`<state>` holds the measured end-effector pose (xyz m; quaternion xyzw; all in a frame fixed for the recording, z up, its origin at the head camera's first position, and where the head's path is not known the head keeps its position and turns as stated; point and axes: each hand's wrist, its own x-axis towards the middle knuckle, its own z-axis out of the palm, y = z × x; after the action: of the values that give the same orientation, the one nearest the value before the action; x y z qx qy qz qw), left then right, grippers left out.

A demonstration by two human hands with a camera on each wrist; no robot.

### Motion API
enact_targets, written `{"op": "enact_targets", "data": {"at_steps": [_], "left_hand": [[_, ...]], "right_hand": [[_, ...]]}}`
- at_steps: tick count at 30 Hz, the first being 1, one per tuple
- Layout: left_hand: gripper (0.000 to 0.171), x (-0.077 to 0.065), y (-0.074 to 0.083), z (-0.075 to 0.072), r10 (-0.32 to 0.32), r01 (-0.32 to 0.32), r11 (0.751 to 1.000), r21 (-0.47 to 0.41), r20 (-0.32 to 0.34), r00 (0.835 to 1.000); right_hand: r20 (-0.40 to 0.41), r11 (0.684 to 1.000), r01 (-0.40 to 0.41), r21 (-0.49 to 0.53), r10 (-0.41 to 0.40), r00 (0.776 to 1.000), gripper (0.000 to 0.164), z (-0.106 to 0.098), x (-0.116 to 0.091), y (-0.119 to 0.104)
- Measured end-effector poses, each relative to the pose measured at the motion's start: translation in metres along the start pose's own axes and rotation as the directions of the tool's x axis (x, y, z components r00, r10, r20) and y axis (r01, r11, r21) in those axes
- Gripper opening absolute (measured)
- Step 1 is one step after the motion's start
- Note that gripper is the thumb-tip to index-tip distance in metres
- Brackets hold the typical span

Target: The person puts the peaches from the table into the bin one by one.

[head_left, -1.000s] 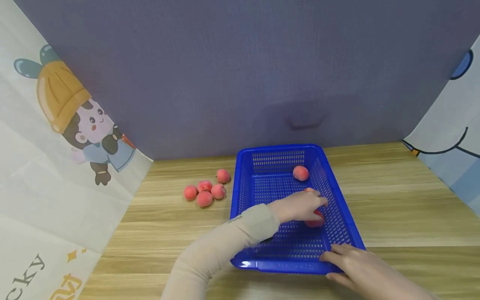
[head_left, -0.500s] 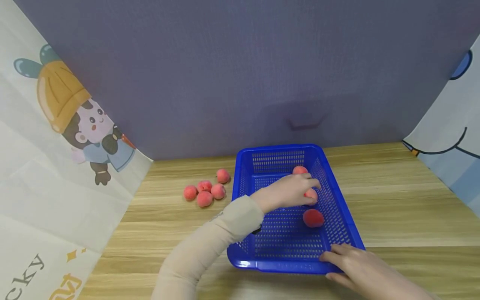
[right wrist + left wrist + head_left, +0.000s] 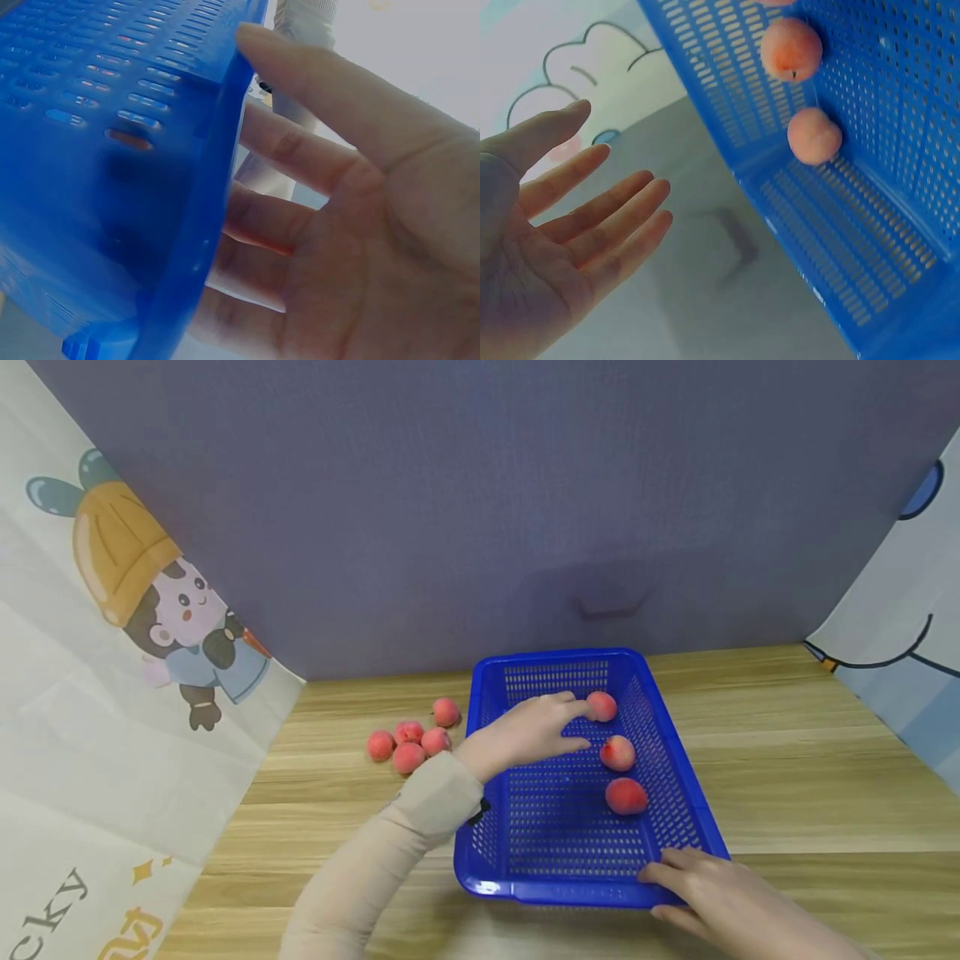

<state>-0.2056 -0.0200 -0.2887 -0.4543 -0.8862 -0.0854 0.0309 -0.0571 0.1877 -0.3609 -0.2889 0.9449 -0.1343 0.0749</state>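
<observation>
A blue plastic basket (image 3: pixel 558 885) stands on the table with three peaches along its right side: a far peach (image 3: pixel 602 707), a middle peach (image 3: pixel 618 753) and a near peach (image 3: pixel 626 797). Above the basket floor, left of these peaches, is my left hand (image 3: pixel 536 727), its fingers spread and nothing held. The left wrist view shows the palm of that left hand (image 3: pixel 562 247) bare. At the near right corner my right hand (image 3: pixel 701 885) grips the basket's rim, thumb outside and fingers over the edge. In the right wrist view the thumb (image 3: pixel 322 75) touches the rim.
Several more peaches (image 3: pixel 409 757) lie grouped on the wooden table (image 3: pixel 300 827), left of the basket. A grey-blue panel (image 3: pixel 450 527) rises behind the table. Printed white cloth (image 3: pixel 90 760) hangs at the left, and another printed cloth stands at the right.
My left hand has let go of the middle peach and moved left, away from it, leaving all three peaches in the basket visible. My right hand stays on the rim.
</observation>
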Motion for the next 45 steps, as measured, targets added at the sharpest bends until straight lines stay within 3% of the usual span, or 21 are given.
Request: {"op": "enact_targets", "data": {"at_steps": [9,15,23,30,36,42,45], "left_hand": [[0.031,-0.022,-0.014,-0.017,-0.09,0.083,0.991,-0.101,-0.068,0.994],[0.029,-0.039,-0.025,-0.025,-0.147,0.122,0.98,-0.155,-0.158,0.976],[0.026,-0.061,-0.037,-0.03,-0.196,0.147,0.972,-0.185,-0.283,0.939],[0.025,-0.081,-0.048,-0.029,-0.252,0.189,0.959,-0.212,-0.327,0.911],[0.024,-0.094,-0.059,-0.025,-0.278,0.2,0.954,-0.226,-0.401,0.873],[0.025,-0.109,-0.071,-0.021,-0.339,0.244,0.932,-0.267,-0.408,0.847],[0.024,-0.117,-0.078,-0.019,-0.39,0.279,0.907,-0.314,-0.384,0.837]], "right_hand": [[0.027,1.0,-0.011,0.028,0.01,1.0,0.035,-0.002,0.0,0.001],[0.025,0.999,-0.009,0.032,0.008,1.0,0.035,-0.002,0.0,0.0],[0.016,1.0,-0.006,0.028,0.006,1.0,0.035,-0.002,-0.001,0.0],[0.032,0.999,-0.019,0.033,0.018,0.999,0.034,-0.003,0.0,-0.002],[0.057,0.998,-0.041,0.045,0.038,0.998,0.034,-0.004,0.001,-0.003],[0.016,1.0,-0.004,0.022,0.004,1.0,0.034,-0.003,0.0,-0.001],[0.012,1.0,0.007,0.025,-0.007,1.0,0.034,-0.002,-0.001,0.0]]}}
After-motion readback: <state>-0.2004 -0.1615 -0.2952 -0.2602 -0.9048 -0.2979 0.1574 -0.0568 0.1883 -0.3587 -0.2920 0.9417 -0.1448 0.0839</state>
